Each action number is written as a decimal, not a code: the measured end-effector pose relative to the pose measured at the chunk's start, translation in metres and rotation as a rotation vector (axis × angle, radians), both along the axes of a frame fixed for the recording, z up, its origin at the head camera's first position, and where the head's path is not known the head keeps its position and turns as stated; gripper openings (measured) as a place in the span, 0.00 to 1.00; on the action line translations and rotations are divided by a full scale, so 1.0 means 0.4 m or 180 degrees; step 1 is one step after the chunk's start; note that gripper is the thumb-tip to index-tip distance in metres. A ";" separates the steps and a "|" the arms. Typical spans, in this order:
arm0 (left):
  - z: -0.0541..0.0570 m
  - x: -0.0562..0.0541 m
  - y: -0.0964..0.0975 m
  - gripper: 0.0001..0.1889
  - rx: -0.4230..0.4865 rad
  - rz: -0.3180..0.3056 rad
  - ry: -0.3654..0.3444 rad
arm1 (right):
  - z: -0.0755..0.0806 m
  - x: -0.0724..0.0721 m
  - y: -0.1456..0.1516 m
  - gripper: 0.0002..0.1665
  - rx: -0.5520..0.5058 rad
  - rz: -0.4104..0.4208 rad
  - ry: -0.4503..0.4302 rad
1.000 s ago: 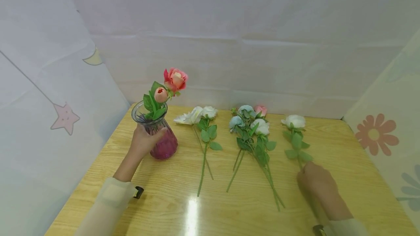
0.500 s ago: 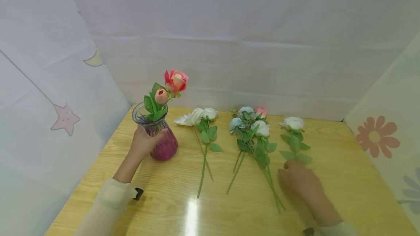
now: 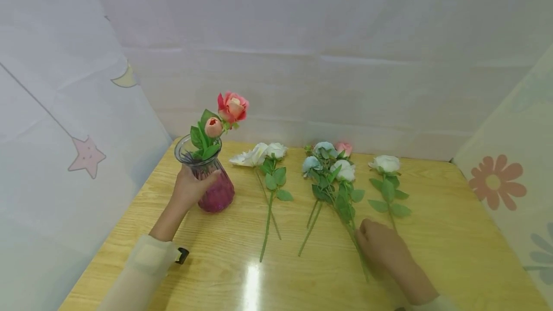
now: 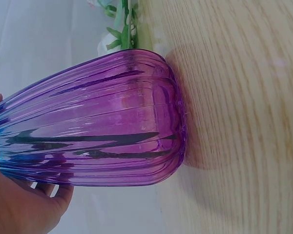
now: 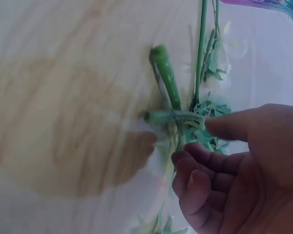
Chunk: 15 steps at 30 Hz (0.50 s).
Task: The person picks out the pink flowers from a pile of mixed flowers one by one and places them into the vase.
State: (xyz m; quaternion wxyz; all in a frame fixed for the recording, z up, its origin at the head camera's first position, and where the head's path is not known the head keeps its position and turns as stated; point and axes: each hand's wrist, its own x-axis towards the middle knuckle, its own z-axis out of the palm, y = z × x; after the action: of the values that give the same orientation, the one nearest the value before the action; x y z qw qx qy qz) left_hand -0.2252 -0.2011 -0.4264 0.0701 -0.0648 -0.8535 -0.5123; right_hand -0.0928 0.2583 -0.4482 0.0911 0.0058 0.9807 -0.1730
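Note:
My left hand (image 3: 190,188) grips the neck of a ribbed glass vase (image 3: 216,193), purple below and bluish above. The vase tilts slightly, its base at the table. A coral-pink rose (image 3: 233,108) and a peach bud (image 3: 213,127) with leaves stand in it. My right hand (image 3: 382,246) is at the stems of a middle bunch with a white rose (image 3: 344,170), pale blue flowers (image 3: 325,149) and a pink rose (image 3: 343,148). In the right wrist view, crossing green stems (image 5: 168,80) run at my fingertips; thumb and loosely curled fingers stay apart.
White flowers (image 3: 261,152) lie on the wooden table (image 3: 207,263) between vase and bunch, stems toward me. Another white rose (image 3: 385,163) with leaves lies to the right. A pale cloth backdrop (image 3: 276,100) closes off the back and sides.
My right hand has left the far-right white rose, which now lies on the table slightly further left, and has moved left to the middle bunch's stems. My left hand stays on the vase.

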 end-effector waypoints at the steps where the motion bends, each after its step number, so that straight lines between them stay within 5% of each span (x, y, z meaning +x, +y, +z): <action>1: 0.001 0.001 0.001 0.46 0.0000 -0.0001 0.0001 | -0.001 0.002 -0.002 0.14 0.0000 0.0017 0.0011; 15: 0.001 0.001 0.002 0.46 -0.0009 0.0038 -0.0027 | -0.018 0.006 -0.005 0.10 -0.0033 0.0266 0.0287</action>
State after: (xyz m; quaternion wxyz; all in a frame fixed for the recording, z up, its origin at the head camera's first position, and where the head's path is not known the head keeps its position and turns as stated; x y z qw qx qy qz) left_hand -0.2247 -0.2003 -0.4258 0.0694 -0.0577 -0.8548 -0.5110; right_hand -0.0903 0.2564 -0.4556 0.0540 -0.0435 0.9823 -0.1741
